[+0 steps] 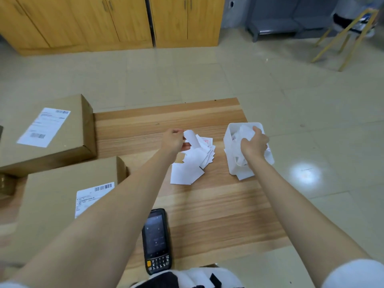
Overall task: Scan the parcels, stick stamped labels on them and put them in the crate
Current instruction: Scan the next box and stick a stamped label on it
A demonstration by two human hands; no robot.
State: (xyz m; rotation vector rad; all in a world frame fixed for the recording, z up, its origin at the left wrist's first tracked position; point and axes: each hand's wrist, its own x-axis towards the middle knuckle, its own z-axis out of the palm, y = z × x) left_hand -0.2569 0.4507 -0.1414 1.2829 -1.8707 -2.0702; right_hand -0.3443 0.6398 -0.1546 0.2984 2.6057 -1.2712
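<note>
Two brown cardboard parcels lie at the left of the wooden table: a far parcel (pixel 62 129) and a near parcel (pixel 56 204), each with a white barcode label on top. My left hand (pixel 174 141) pinches a curled white label (pixel 192 139) above a loose pile of white labels (pixel 195 163), one showing a red stamp. My right hand (pixel 254 145) presses crumpled white paper (pixel 245 132) into a small white bin (pixel 234 163). A black handheld scanner (pixel 156 240) lies face up near the table's front edge. No crate is visible.
The wooden table (pixel 218 215) ends just right of the white bin. Beyond it are a tiled floor, yellow wooden cabinets (pixel 116 21) along the back wall, a grey bench (pixel 291 21) and a yellow-framed stand (pixel 349 36) at the far right.
</note>
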